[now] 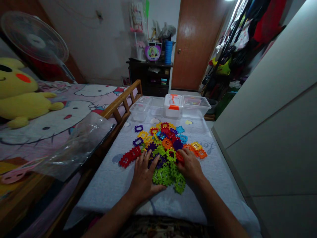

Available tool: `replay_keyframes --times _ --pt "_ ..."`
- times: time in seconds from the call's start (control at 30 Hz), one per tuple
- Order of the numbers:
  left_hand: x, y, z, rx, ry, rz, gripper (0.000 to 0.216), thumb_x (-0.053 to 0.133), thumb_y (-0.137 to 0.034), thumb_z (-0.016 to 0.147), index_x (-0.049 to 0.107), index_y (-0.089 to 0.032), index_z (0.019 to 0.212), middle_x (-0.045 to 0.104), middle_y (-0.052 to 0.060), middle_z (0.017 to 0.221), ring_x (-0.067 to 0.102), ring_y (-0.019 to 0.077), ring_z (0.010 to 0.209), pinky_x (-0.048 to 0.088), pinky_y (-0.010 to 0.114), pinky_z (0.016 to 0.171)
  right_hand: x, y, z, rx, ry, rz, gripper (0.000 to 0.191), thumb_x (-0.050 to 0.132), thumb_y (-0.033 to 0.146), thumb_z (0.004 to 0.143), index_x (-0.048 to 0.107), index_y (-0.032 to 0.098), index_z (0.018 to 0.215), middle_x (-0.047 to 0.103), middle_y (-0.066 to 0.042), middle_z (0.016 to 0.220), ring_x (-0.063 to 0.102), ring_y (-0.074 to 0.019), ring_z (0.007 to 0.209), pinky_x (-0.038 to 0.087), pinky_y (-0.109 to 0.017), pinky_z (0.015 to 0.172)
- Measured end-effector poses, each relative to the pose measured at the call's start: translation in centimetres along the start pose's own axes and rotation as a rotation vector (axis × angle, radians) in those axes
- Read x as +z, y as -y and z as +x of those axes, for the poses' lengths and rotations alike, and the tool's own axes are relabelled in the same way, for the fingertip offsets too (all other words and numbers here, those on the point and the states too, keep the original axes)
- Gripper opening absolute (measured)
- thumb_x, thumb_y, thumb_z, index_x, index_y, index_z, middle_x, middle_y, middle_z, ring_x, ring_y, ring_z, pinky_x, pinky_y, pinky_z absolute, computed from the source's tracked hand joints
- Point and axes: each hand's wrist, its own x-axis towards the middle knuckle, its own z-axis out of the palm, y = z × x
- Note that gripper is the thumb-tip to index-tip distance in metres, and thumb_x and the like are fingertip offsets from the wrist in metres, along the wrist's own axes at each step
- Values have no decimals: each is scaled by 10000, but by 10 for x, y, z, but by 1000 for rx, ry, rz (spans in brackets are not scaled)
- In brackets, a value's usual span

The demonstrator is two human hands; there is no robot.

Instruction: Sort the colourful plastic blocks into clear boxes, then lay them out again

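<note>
A pile of flat plastic interlocking blocks (165,150) with notched edges lies on the cloth-covered table, in red, yellow, orange, blue, purple and green. My left hand (145,175) rests at the pile's left side, fingers spread, near purple blocks and a bunch of green blocks (162,176). At the right of the pile, the fingers of my right hand (190,165) are curled on a red block (180,158), partly hidden by them. Red blocks (129,157) lie in a row left of my left hand. Orange blocks (198,150) sit beyond my right hand.
Clear plastic boxes stand at the table's far end: an uncovered one (140,110), one with orange latches (173,112) and a wide one (196,104). A wooden bed rail (119,104) runs along the left. A white cabinet (272,132) borders the right.
</note>
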Motion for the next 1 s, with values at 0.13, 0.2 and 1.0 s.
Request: replay_keyframes --times 0.13,0.2,1.0 --pt "-1 -1 -1 -3 -6 -16 1062 825 -586 607 352 -260 1501 201 184 1608 175 474 1462 206 688 1131 -8 -2 13 29 -51 136 457 592 122 698 659 216 1141 638 -97 1141 598 -260 1059 504 -410 944" --pt "-2 0 -1 9 -6 -21 1072 826 -587 609 340 -265 1509 197 179 1609 170 470 1466 203 684 1137 -16 -1 22 16 -74 223 409 603 135 692 668 227 1084 643 -68 1068 612 -238 1005 506 -401 933" --pt "-13 44 8 -138 -55 -62 1126 769 -688 636 251 -279 1548 148 186 1608 180 458 1467 246 648 1140 -14 -71 31 183 -33 -193 814 783 462 688 513 198 1409 480 -192 1461 408 -434 1352 343 -615 1059"
